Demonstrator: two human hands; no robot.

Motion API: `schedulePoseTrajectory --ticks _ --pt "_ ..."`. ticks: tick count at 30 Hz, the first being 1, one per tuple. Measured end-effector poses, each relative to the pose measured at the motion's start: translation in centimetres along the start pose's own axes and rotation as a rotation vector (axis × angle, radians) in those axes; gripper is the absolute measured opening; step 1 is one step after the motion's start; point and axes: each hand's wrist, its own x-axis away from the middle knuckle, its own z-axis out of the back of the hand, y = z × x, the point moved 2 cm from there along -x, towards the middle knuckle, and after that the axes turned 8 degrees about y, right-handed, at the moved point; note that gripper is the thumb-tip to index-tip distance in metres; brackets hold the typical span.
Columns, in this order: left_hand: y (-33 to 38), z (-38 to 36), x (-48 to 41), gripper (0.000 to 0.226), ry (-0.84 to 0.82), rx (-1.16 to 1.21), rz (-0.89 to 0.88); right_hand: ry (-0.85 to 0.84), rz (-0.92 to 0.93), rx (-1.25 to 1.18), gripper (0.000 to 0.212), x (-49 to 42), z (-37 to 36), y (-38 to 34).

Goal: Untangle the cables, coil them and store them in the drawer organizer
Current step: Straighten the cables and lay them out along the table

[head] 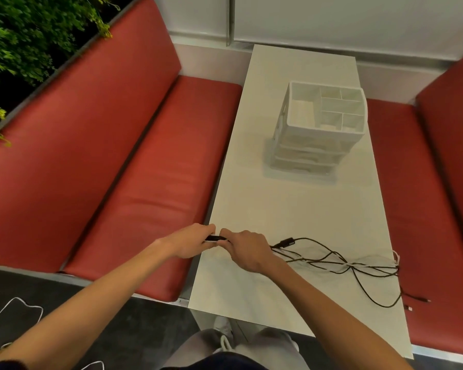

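A black cable (329, 256) lies tangled with a thin white cable (369, 264) on the near right of the white table (292, 204). My left hand (190, 243) and my right hand (245, 249) meet at the table's near left edge, both pinching a short black stretch of cable (215, 238) between them. A black plug (285, 243) rests just right of my right hand. Loose cable ends (417, 300) hang off the table's right edge. The white drawer organizer (321, 129) stands farther back, its drawers shut and its top compartments open.
Red padded benches flank the table on the left (123, 166) and right (422, 209). Green plants (24, 36) fill the upper left. A white cord (19, 308) lies on the dark floor at lower left. My legs and a shoe (222, 332) show below the table.
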Motion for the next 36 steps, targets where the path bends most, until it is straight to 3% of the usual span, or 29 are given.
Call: schedulePoseTrajectory --ticks 2,5,7,9,13,17,20,23,26,30,33,36 --pt "0.0 0.4 -0.1 0.032 -0.148 0.067 0.007 0.112 0.160 0.150 0.025 0.4 -0.4 -0.4" --pt "1.5 1.0 -0.4 0.027 -0.243 0.120 -0.033 0.133 0.245 0.252 0.026 0.9 -0.7 0.0" --pt "2.2 1.7 -0.7 0.025 -0.236 0.212 -0.013 0.183 0.233 0.274 0.020 0.9 -0.6 0.6" --pt "2.3 1.9 -0.8 0.033 -0.192 0.263 -0.004 0.228 0.193 0.238 0.031 0.7 0.1 1.3" --pt "1.4 2.0 -0.4 0.044 -0.120 0.259 0.009 0.025 0.045 0.040 0.042 0.7 1.4 2.7" --pt "1.8 2.5 0.5 0.041 -0.137 0.258 0.022 0.074 0.107 0.002 0.038 1.1 1.9 2.9" --pt "2.3 2.2 0.7 0.036 -0.126 -0.140 0.001 0.139 0.198 0.185 0.039 1.0 0.9 2.3" --pt "3.0 1.0 0.3 0.036 0.013 -0.578 -0.077 0.077 0.138 0.427 0.034 0.8 -0.1 1.2" --pt "3.3 -0.3 0.2 0.036 0.051 -0.728 -0.134 0.038 0.093 0.537 0.029 0.9 -0.2 0.0" --pt "2.4 -0.7 0.5 0.035 0.112 -0.754 -0.231 -0.138 0.051 0.321 0.050 0.4 1.2 1.0" --pt "1.2 -0.7 0.6 0.016 0.163 -0.775 -0.283 -0.341 -0.027 -0.021 0.056 0.2 1.0 1.0" --pt "0.3 -0.2 0.6 0.008 0.133 -0.797 -0.303 -0.325 -0.102 -0.415 0.054 -0.2 0.4 0.3"
